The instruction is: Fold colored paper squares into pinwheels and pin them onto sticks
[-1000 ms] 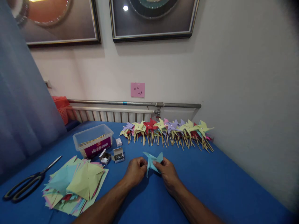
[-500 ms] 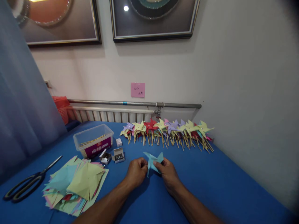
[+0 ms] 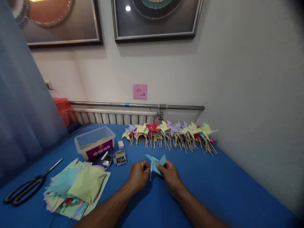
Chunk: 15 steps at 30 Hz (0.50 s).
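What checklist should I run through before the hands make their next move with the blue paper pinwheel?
1. Both hands on the pinwheel: ok; left hand and right hand pinch it from either side.
2. Pinwheel folded into shape: ok, its points stick out.
3. Pin through its centre: cannot tell, fingers cover it.
4. Pin boxes in reach: ok, open, just left of the left hand.
5. Sticks on hand: ok, some lie in the tub.
6. Finished pinwheels out of the way: ok, lined up along the wall.
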Available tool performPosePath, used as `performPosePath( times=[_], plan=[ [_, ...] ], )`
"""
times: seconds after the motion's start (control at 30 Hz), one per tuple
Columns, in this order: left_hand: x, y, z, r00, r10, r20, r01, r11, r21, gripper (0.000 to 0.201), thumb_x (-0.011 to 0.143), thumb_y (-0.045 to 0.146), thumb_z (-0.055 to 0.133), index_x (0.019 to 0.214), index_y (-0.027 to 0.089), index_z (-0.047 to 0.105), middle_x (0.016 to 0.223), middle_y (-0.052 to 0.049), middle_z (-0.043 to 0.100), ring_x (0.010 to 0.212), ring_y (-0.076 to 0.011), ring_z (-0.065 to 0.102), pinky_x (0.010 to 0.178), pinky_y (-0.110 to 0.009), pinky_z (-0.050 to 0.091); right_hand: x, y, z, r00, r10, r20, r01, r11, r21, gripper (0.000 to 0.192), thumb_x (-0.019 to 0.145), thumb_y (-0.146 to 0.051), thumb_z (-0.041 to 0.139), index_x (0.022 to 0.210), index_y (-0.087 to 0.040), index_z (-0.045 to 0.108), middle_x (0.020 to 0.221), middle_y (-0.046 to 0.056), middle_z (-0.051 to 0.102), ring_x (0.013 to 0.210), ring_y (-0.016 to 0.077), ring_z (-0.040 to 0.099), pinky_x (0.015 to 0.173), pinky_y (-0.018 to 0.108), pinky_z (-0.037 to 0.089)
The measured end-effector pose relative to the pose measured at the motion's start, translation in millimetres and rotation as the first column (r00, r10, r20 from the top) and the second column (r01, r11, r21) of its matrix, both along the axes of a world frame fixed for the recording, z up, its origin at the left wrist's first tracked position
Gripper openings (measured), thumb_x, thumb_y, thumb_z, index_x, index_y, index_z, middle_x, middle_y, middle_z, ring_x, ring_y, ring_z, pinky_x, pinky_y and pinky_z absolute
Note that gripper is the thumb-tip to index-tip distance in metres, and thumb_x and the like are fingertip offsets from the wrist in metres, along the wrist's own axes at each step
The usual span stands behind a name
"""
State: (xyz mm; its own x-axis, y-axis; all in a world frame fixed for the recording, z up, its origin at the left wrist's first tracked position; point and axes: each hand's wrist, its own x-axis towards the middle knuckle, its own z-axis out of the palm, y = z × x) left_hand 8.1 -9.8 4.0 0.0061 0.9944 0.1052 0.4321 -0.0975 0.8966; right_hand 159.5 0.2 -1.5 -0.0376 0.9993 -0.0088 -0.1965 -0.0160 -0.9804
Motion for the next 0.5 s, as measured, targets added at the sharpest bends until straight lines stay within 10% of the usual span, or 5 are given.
performPosePath(
  times=[0.5],
  plan=[
    [0.8, 1.6, -5.0, 1.000, 0.002, -0.028, -0.002, 1.000, 0.017, 0.011, 0.074, 0.015, 0.051, 0.066, 0.016, 0.059, 0.057, 0.003, 0.055, 0.056, -0.0114, 0.048, 0.054, -0.022, 0.032, 0.3, 1.0, -1.0, 1.000, 0.015, -0.019, -0.014, 1.000, 0.009, 0.033, 0.062, -0.039, 0.079, 0.084, -0.017, 0.071, 0.075, 0.003, 0.071, 0.066, 0.0183, 0.059, 0.066, 0.029, 0.046]
  ],
)
